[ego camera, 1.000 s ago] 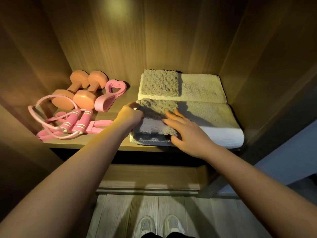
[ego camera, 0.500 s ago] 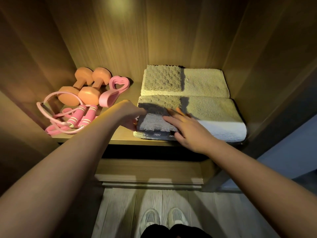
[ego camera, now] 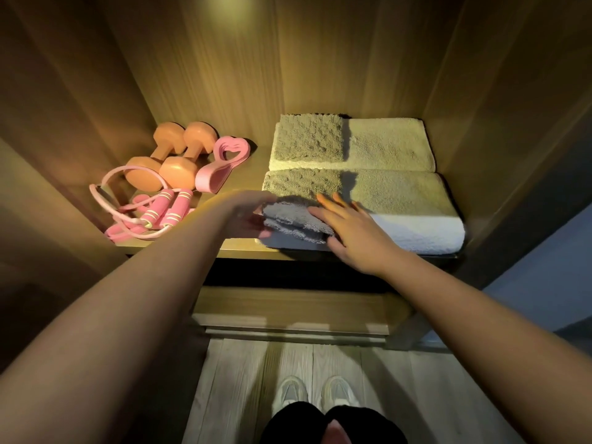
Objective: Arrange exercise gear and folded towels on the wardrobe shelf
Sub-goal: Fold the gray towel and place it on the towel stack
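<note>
2 hands tidied the front towel [ego camera: 400, 200], I judged: right hand [ego camera: 355, 232] flat atop, left hand [ego camera: 246, 216] too blurred to tell its grip; next, square its end.

Warm yellow light falls from above, leaving a soft glare patch on the back panel [ego camera: 224, 17] at 12 o'clock. It lights the wardrobe shelf [ego camera: 253, 161] brightly. The dumbbells [ego camera: 176, 168] at 10 o'clock glow orange, and the front towel [ego camera: 400, 193] shows a pale, almost washed-out front face at 3 o'clock. The right hand [ego camera: 355, 232] throws a dark, hard-edged shadow across that towel's top. The left hand [ego camera: 248, 216] is smeared by motion blur, its fingers indistinct. The side walls at 9 and 3 o'clock sink into brown gloom. The floor [ego camera: 230, 379] and shoes [ego camera: 290, 395] at 6 o'clock are dim, grey and soft. Wide-angle distortion splays the walls and stretches both forearms toward 7 and 5 o'clock.
</note>
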Motion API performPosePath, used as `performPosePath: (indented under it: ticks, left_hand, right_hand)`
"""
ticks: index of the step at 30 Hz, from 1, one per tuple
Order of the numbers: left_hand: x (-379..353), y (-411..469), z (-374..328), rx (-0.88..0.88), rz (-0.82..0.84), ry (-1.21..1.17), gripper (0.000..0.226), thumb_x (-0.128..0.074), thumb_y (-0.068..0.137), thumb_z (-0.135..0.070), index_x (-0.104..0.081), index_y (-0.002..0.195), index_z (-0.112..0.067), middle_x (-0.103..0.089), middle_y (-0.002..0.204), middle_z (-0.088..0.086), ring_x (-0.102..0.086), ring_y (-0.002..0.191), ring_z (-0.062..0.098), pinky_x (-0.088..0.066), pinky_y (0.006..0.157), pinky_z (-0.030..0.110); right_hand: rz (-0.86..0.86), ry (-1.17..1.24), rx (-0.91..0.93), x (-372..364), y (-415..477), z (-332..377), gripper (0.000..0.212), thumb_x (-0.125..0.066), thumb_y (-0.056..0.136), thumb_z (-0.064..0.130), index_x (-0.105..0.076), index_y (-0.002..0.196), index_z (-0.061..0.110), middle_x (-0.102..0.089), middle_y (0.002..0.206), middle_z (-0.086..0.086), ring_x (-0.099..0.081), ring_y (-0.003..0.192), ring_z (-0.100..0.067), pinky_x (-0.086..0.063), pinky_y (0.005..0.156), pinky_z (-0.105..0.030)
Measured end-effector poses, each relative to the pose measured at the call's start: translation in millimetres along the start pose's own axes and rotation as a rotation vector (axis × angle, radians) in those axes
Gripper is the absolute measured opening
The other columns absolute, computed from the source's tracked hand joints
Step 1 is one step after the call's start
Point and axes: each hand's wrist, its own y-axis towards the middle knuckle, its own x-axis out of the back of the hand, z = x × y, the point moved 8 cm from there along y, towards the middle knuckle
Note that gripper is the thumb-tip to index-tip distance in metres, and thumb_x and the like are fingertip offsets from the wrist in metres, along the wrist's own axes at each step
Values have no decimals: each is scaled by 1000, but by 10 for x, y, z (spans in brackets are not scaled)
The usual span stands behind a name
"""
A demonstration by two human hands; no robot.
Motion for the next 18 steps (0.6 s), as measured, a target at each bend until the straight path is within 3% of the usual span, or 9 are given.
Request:
performPosePath:
  ticks: [2,6,10,13,18]
  left_hand:
    - [-31,6,-78,-3,25,-66,19,-51,97,-21,-51,90,-3,-58,85,11,-57,76,18,-53,67,24]
    - [-54,57,-170,11,6,-76,20,-57,94,-24,-55,89,-5,-61,84,8,-59,72,18,-56,54,21]
    - [-63,131,-271,26,32,-100,30,-54,96,-30,-57,98,-1,-66,93,11,-65,90,25,-59,76,32]
    - [-21,224,-266,62,0,-94,36,-54,96,-35,-53,114,-4,-63,102,9,-60,105,26,-47,102,36]
    - [-62,281,-406,18,-117,201,36,-51,97,-41,-54,101,-5,-57,93,10,-56,90,23,-49,95,35]
  right_hand:
    - [-12,-12,-2,9,10,-4,61,-45,96,18,-25,153,29,-23,160,2,-15,148,-23,-8,121,-45]
    - [-14,-5,-17,5,12,-22,61,-46,94,21,-27,152,29,-41,144,2,-42,127,-19,-29,108,-41]
    - [-37,18,-14,-10,8,-36,61,-46,94,21,-28,151,31,-44,141,3,-44,124,-17,-29,109,-41]
    - [-75,35,-7,-8,-3,-40,61,-47,93,18,-31,150,30,-46,137,3,-46,120,-18,-29,105,-39]
    - [-97,28,3,-18,-21,-54,61,-46,92,19,-31,150,30,-46,137,5,-45,118,-17,-27,105,-38]
